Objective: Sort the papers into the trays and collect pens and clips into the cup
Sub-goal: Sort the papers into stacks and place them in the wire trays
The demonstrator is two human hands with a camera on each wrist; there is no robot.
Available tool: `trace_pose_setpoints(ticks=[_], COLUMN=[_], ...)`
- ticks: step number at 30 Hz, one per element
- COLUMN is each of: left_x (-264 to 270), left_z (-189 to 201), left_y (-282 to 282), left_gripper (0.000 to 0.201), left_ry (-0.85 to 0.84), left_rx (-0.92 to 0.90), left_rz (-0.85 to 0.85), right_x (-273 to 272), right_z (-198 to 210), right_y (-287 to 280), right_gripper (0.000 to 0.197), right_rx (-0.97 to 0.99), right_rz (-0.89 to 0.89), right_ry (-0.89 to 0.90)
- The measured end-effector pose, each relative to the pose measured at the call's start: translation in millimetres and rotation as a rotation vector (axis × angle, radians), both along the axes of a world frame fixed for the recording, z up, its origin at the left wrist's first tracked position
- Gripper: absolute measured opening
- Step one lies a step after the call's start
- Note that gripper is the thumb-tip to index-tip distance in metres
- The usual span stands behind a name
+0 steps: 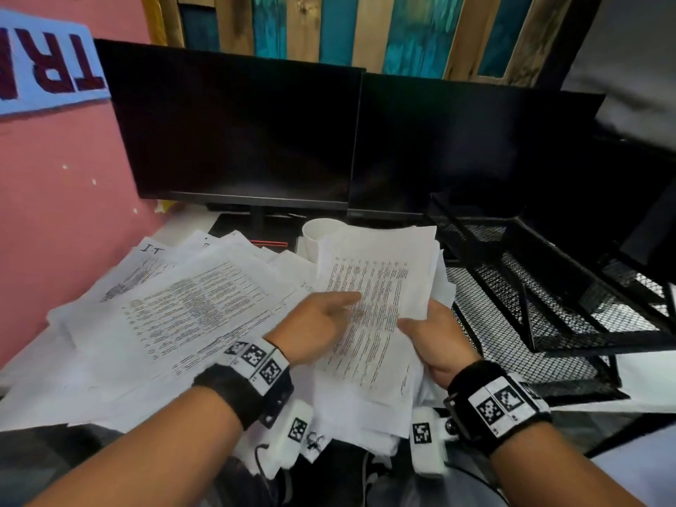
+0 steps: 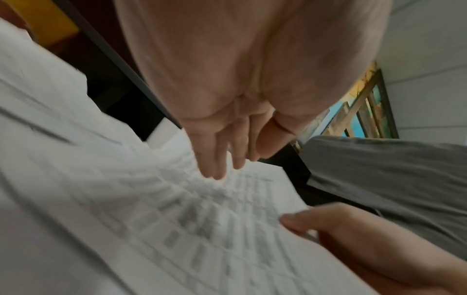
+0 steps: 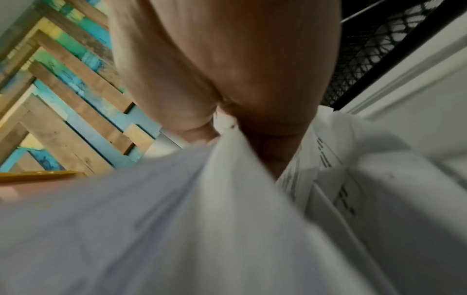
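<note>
I am reading this as the paper-sorting step, with nothing filed from this handful yet. My right hand (image 1: 437, 342) is gripping a sheaf of printed papers (image 1: 369, 287) by its near right edge, thumb on top and fingers curled underneath, and holding it tilted up just above the heap. My left hand (image 1: 316, 323) is lying open on the face of the top sheet, fingers straight and flat, holding nothing; the left wrist view is showing those fingertips (image 2: 215, 169) resting on the print. The rest of the loose papers (image 1: 175, 305) are spreading over the left of the counter (image 1: 175, 223) in a fanned, overlapping pile. The black mesh trays (image 1: 530, 287) are standing just to the right of the sheaf, stacked in tiers, and the white cup (image 1: 322, 232) is sitting behind the papers, partly hidden by the sheaf's far edge. I am not seeing any pens or clips; they may be buried under the sheets. I judge the next move is calling for squaring the sheaf with the open left hand, then carrying it rightward and sliding it flat into one tier, clearing the rim so no corner catches the mesh.
</note>
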State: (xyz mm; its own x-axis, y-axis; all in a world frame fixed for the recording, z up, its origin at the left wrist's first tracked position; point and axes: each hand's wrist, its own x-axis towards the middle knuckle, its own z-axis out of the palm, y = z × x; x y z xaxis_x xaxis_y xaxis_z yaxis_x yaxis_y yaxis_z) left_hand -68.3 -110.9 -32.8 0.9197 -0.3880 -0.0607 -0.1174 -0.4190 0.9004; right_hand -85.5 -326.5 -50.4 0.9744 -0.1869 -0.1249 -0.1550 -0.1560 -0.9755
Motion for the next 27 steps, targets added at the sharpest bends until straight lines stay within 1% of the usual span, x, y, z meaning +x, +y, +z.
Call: trace_pose_setpoints(ticks=[2,4,7,8,11,13,15,17,19,21,23,27], left_x=[2.6,9.6,15.2,15.3,10.3,6.9,3.6,1.6,0.4,0.0,1.0,-0.6], left_z=[12.9,21.0,29.6,33.3,51.0,64.1,75.5,82.6,84.3,80.7,74.3,67.2], left_y=[18.8,36.0,51.4,53.7,53.4,51.1,50.8,51.8,55.1,60.7,67.6,74.7], left_gripper=[0.049,0.054,0.079,0.078,0.043,0.034,0.026,0.029,0.031,0.032,0.031,0.039], left_ry=[-0.075,-0.072,-0.031,-0.041,-0.164,-0.257,-0.364,-0.426,-0.437,-0.405,-0.376,-0.36], left_rx=[0.069,0.073,0.036,-0.003,-0.148,-0.275,-0.336,-0.355,-0.361,-0.364,-0.373,-0.347], left_rz=[0.131,0.238,0.286,0.27,0.221,0.235,0.285,0.299,0.285,0.265,0.277,0.269], right_x=[-4.9,-10.4,-21.3,-24.2,-25.6,-22.2,-19.8,-15.5,-11.3,-10.5,-11.5,-16.4], right_z=[14.3,33.0,63.1,72.0,88.0,91.4,95.9,98.6,98.1,93.9,85.6,73.3], right_y=[-2.1,-4.6,-3.9,-1.1,12.0,21.4,30.8,36.4,41.1,45.2,45.7,45.3], right_gripper=[0.043,0.044,0.041,0.041,0.043,0.042,0.036,0.03,0.033,0.043,0.049,0.043], right_rx=[-0.026,-0.058,-0.028,-0.009,-0.013,-0.034,-0.045,-0.054,-0.035,-0.018,-0.005,0.017], right_rz=[-0.015,-0.01,0.029,0.059,0.087,0.049,-0.005,-0.069,-0.113,-0.118,-0.131,-0.113], right_ry=[-0.033,-0.092,-0.199,-0.235,-0.325,-0.388,-0.445,-0.506,-0.54,-0.536,-0.517,-0.49])
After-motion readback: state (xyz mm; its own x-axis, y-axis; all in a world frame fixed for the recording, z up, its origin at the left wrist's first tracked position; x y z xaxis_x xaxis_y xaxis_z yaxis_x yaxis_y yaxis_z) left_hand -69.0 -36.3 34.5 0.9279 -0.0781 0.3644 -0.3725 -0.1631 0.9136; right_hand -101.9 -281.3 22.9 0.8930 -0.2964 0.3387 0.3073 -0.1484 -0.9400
